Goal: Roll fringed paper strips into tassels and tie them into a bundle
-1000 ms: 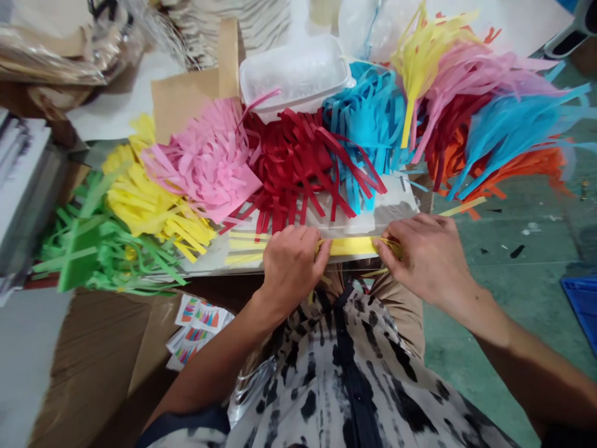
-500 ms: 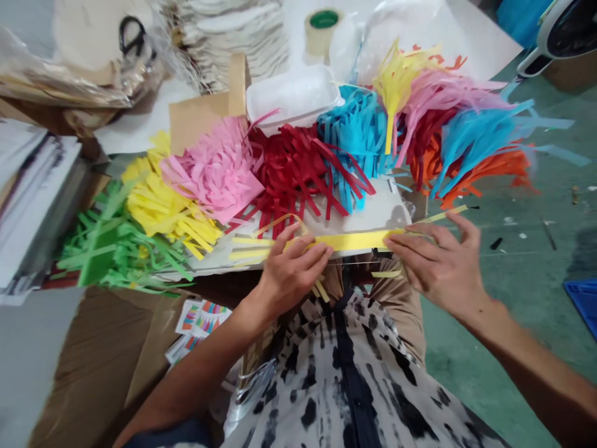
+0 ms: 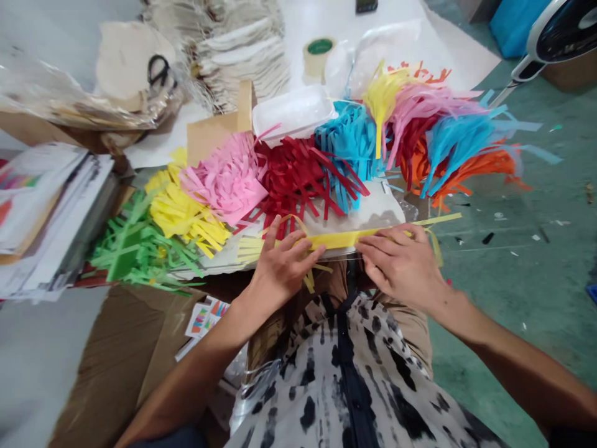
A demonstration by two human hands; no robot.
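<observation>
A long yellow fringed paper strip [image 3: 342, 239] lies along the near edge of a clear board [image 3: 382, 214] resting over my lap. My left hand [image 3: 282, 264] lies on the strip's left part, fingers stretched out flat and pressing it down. My right hand [image 3: 401, 264] rests on the strip's right part, fingers also flat and spread. Loose yellow fringe ends stick out beyond both hands. Behind the strip lie piles of fringed paper: green [image 3: 135, 252], yellow [image 3: 184, 214], pink [image 3: 228, 180], red [image 3: 298, 177] and blue [image 3: 349, 140].
A mixed bunch of yellow, pink, blue and orange fringes [image 3: 448, 140] hangs off the right. A white plastic tub [image 3: 293, 112], a tape roll [image 3: 317, 53], scissors [image 3: 158, 71] and stacked printed sheets [image 3: 41, 211] stand behind and left. Small printed cards [image 3: 205, 314] lie by my knee.
My hands went from pinching the yellow strip to lying flat on it. My right hand slid left along the strip. The view tilted up, showing more of the back.
</observation>
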